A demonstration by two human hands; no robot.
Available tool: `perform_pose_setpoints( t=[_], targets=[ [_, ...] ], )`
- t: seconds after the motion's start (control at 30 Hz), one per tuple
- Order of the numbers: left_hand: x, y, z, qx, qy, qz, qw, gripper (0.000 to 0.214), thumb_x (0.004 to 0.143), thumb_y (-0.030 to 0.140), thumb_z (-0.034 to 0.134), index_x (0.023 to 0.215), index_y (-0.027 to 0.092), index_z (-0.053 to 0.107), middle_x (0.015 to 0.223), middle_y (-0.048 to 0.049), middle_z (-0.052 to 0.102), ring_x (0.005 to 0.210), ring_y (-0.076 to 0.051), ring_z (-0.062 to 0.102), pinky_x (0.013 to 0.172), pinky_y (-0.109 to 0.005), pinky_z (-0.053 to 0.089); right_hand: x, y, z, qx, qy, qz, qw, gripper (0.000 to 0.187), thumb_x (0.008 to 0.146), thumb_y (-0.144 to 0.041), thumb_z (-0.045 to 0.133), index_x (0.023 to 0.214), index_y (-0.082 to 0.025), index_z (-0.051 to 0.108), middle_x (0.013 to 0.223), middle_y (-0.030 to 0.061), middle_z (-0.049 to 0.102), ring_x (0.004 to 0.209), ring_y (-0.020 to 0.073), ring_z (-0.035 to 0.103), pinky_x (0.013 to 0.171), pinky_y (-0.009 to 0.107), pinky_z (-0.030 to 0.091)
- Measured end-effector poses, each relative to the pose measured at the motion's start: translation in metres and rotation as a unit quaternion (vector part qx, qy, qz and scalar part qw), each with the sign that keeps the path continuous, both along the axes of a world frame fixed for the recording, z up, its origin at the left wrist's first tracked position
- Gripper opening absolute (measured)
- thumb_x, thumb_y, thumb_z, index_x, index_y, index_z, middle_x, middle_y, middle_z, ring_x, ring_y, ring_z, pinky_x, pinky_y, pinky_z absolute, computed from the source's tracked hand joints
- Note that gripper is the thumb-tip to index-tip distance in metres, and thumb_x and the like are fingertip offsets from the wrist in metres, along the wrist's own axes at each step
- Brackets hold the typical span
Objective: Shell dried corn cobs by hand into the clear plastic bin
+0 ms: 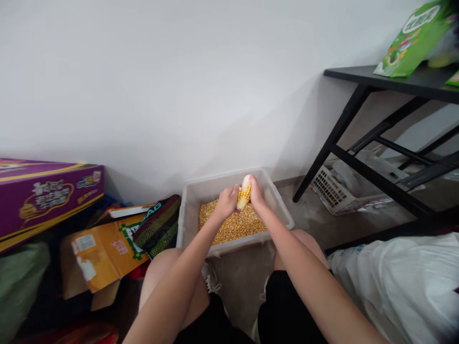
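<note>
Yellow corn cob [244,194] between left hand [226,203], right hand [257,192], above kernels [233,223].

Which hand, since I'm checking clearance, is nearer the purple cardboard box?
The left hand is nearer: it holds the corn cob on the side toward the purple cardboard box. The right hand is farther away, on the cob's other side.
</note>
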State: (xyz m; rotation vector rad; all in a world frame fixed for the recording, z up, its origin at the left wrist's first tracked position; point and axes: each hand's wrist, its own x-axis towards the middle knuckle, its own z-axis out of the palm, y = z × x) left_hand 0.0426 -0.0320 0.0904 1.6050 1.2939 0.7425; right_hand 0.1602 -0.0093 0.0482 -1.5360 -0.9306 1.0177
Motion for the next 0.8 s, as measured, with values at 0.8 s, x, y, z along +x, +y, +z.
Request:
perform_pose_setpoints(
  t=[0.8],
  targets=[
    [-0.003,0.013,0.020,0.003,0.080,-0.001,0.997,0.057,0.087,0.056,0.029,0.110,0.015,0.061,0.067,-0.0043,0.064,0.056,-0.017,0.058,0.049,-0.025,0.044,0.009,-0.009,0.022,-0.036,0.032,-0.011,0.999,0.067,0.079,-0.072,0.027,0.074,-0.016,0.064,0.069,0.0104,0.065,0.054,0.0198,0.059,0.044,0.027,0.041]
  ],
)
